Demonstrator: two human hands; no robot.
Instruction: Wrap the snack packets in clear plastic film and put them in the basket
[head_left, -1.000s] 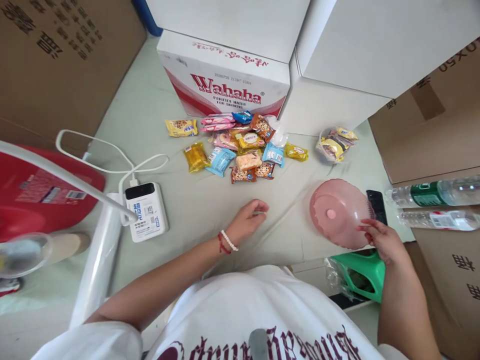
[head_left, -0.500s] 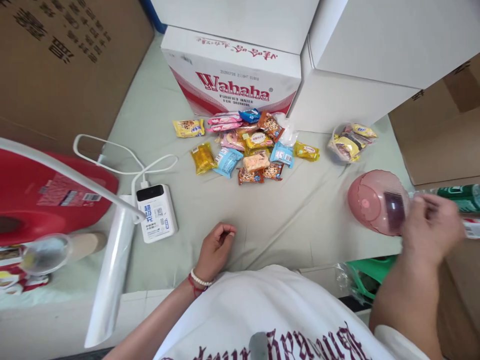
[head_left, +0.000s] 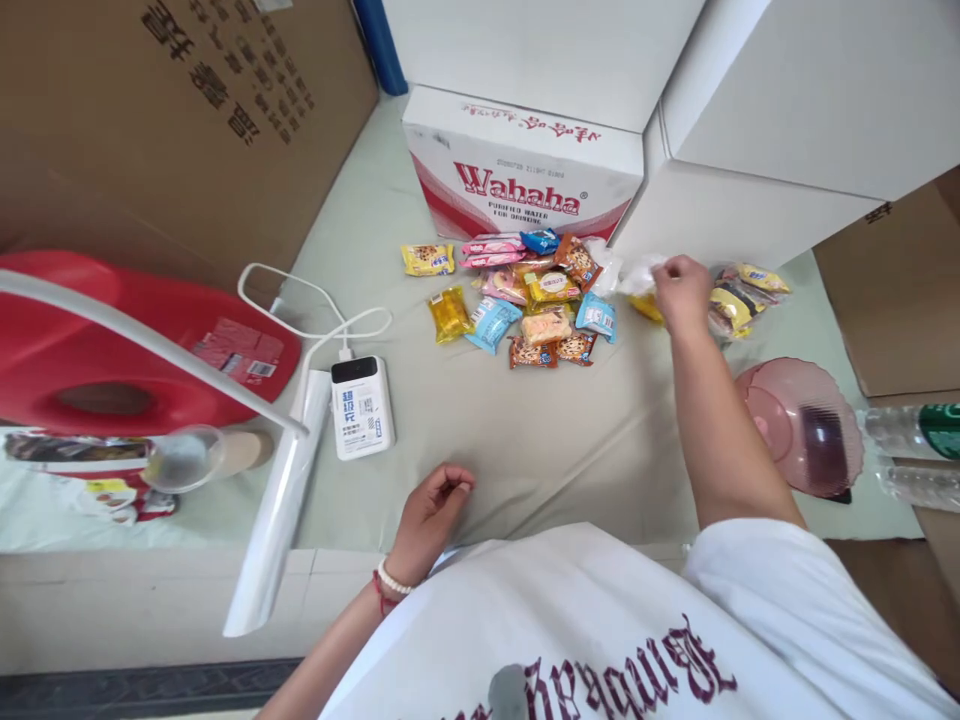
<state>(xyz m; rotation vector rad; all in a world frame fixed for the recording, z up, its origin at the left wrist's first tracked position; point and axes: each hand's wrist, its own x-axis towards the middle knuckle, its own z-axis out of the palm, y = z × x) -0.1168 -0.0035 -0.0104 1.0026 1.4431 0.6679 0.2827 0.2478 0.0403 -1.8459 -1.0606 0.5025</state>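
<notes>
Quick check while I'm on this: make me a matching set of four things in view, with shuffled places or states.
1. Right hand
2. Bowl
3. Power bank
4. Left hand

A. Beside the bottles
B. Beaded bracelet at its wrist
C. Partly covering a yellow packet
D. Has a cable plugged in

Pairs: 1-C, 2-A, 3-D, 4-B
</notes>
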